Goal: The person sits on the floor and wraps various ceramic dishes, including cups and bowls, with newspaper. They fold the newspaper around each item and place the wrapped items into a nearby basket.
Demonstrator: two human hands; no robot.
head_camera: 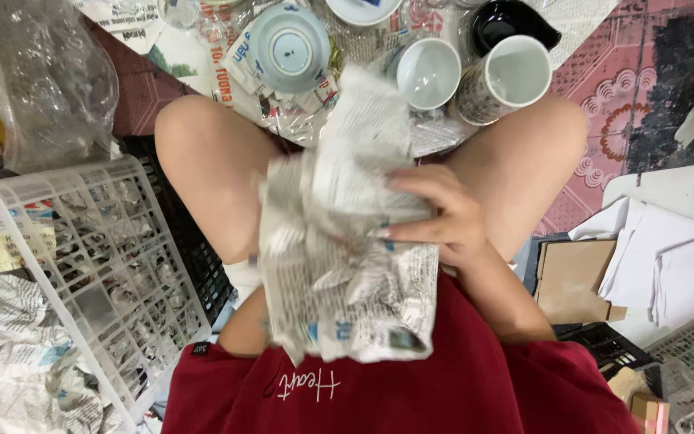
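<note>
Newspaper bundle (347, 249) at frame centre, right hand (435, 213) fingers pressing its wrap, left hand hidden beneath so its grip cannot be told; loose folds could open, and cups (427, 72) upper centre stand close enough to knock.

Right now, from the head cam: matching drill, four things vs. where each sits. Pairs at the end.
Things:
1. newspaper bundle
2. white plastic basket
3. blue-and-white bowl
4. cardboard piece

Places:
A. upside down on the floor, top of view
B. picture's left, crumpled paper inside
C. picture's right, beside white paper sheets
D. on the lap, under the right hand

Pairs: 1-D, 2-B, 3-A, 4-C
</note>
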